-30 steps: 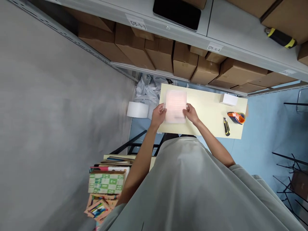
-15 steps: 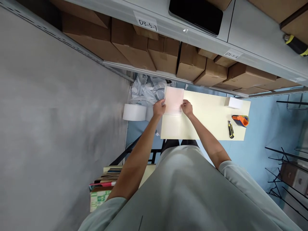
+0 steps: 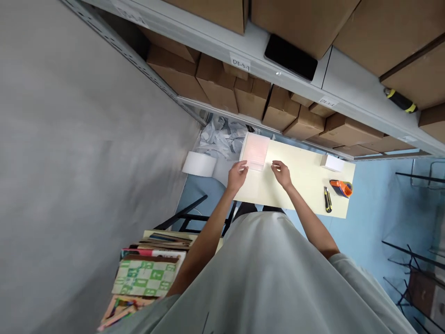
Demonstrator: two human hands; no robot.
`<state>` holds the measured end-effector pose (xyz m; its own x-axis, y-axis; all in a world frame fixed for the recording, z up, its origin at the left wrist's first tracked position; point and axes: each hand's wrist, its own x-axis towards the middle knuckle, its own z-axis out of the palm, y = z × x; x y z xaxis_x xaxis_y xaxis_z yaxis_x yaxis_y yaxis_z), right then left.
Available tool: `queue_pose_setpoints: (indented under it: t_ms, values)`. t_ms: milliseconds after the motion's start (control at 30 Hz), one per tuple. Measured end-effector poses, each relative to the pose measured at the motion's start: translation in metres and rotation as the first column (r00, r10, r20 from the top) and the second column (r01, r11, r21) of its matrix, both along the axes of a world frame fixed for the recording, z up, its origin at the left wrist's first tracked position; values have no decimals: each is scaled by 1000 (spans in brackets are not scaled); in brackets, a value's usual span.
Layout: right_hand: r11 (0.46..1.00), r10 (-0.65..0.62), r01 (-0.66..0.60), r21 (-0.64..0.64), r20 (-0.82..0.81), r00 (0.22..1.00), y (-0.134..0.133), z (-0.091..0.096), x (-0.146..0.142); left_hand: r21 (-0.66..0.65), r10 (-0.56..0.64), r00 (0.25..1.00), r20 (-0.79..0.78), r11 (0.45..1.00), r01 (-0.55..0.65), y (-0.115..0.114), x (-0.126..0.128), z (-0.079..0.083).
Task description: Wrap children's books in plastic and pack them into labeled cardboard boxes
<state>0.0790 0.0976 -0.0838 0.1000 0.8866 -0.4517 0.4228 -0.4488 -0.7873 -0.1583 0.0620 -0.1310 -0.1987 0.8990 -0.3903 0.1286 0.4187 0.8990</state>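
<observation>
A pale pink wrapped flat packet [image 3: 255,151] lies at the far left corner of the cream table [image 3: 299,185]. My left hand [image 3: 238,174] hovers just in front of the packet's near left corner, fingers loosely apart, holding nothing. My right hand [image 3: 282,172] is just right of the packet's near edge, fingers loosely curled, apart from it and empty.
On the table's right end lie a white box [image 3: 332,163], an orange tape dispenser [image 3: 341,187] and a utility knife [image 3: 327,199]. A white roll [image 3: 199,163] and crumpled wrapping [image 3: 222,137] sit left of the table. Cardboard boxes [image 3: 250,95] fill the shelves. Stacked books [image 3: 148,273] lie at lower left.
Both hands carried the packet away to the table's far left corner, set it down and let go; they have drawn back slightly toward me.
</observation>
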Motion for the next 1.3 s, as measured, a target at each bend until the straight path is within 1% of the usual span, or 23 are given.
queue_pose_setpoints:
  t_ms: [100,200,267,333,400,500,600,700,767,833,933,1033,1133,1200,1267,1300]
  values:
    - [994,77,-73,85,-41,996,-15,29,14,46,75,996,42,996,-77,-33,10,32]
    - [969,207,-193,153,-85,975,-27,55,25,106,195,980,37,974,-198,-67,15,65]
    - [939,311,-288,186,-112,944,-34,70,29,143,313,950,15,939,-311,-94,18,88]
    - [899,418,-386,207,-141,897,-41,82,27,182,443,896,-17,883,-433,-129,22,111]
    - [849,518,-478,224,-172,838,-49,90,18,225,564,824,-49,810,-541,-170,28,133]
    - [756,652,-601,258,-226,724,-70,99,-9,274,718,689,-95,684,-676,-239,39,162]
    - [625,779,-722,296,-293,554,-103,108,-47,320,848,511,-138,527,-788,-313,53,189]
    - [475,867,-818,324,-330,373,-147,122,-83,360,940,304,-154,340,-869,-384,69,209]
    - [380,903,-860,340,-339,265,-177,131,-100,372,973,166,-158,215,-903,-428,80,216]
    - [290,925,-891,348,-339,169,-206,138,-114,378,986,46,-160,104,-920,-466,88,219]
    - [181,938,-918,353,-343,53,-251,145,-132,378,985,-96,-147,-34,-925,-519,99,215]
    - [66,940,-930,362,-334,-63,-305,149,-152,387,968,-213,-135,-146,-910,-574,108,208]
    - [-63,933,-922,381,-306,-190,-374,149,-177,408,937,-318,-147,-236,-882,-640,112,199]
    - [-134,921,-908,396,-289,-262,-427,148,-194,430,911,-377,-166,-278,-859,-690,109,191]
    - [-187,905,-895,404,-283,-317,-483,143,-212,460,886,-418,-201,-291,-839,-742,102,182]
    - [-205,898,-891,404,-285,-336,-511,140,-221,474,873,-428,-235,-281,-834,-766,97,177]
